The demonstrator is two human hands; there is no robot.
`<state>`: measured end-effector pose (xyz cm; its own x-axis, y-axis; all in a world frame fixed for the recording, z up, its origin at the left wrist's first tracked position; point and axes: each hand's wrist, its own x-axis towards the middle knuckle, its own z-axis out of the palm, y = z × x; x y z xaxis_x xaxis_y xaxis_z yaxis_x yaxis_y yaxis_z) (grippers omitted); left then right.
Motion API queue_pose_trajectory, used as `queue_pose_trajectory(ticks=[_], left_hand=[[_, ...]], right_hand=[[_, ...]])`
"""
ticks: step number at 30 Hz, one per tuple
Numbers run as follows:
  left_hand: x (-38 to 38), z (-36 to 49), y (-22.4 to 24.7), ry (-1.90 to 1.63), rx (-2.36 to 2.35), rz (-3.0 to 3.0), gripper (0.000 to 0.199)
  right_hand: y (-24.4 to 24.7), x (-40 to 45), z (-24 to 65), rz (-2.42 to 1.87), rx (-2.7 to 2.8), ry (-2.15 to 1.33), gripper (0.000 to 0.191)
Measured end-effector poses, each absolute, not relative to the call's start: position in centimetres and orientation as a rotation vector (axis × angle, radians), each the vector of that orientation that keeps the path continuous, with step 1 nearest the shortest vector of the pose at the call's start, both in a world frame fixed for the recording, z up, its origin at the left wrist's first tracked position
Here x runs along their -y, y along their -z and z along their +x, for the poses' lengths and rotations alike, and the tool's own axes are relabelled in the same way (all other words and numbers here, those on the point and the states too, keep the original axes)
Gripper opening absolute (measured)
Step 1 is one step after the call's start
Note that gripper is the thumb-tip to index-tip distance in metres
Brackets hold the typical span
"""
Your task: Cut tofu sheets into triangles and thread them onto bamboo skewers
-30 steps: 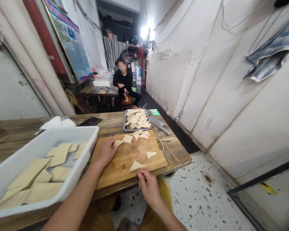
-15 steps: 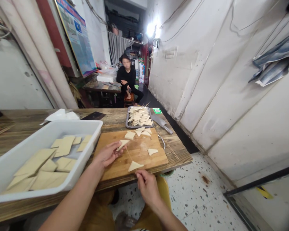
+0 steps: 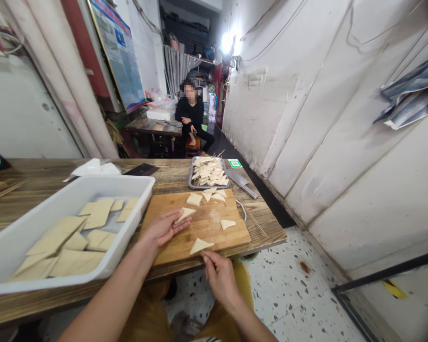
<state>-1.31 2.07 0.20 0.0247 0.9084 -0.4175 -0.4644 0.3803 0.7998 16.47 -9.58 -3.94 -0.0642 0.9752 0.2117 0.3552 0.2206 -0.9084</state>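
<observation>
At far left, a white rectangular plastic tub on the weathered wooden counter holds large, flat, pale yellow tofu sheets cut into angular pieces. Just right of it, the left hand lies palm up over a rectangular wooden cutting board, its fingers open, with a small pale tofu triangle resting across them. A thin bamboo skewer slants from that triangle down toward the right hand, whose thumb and forefinger pinch together on its lower end. Another pale tofu triangle lies on the board just beside that pinch. Beyond the board, a rectangular steel tray carries a heap of pale tofu triangles, with a steel cleaver lying to its right.
</observation>
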Motion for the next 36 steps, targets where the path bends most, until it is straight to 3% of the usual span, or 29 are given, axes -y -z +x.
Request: queue_pose_trajectory(ticks=[36], left_hand=[[-0.8,-1.0,-0.3,-1.099,-1.07,0.588,0.01]], right_hand=[[3.3,10.1,16.3,-1.271,1.608,-0.903,0.031]])
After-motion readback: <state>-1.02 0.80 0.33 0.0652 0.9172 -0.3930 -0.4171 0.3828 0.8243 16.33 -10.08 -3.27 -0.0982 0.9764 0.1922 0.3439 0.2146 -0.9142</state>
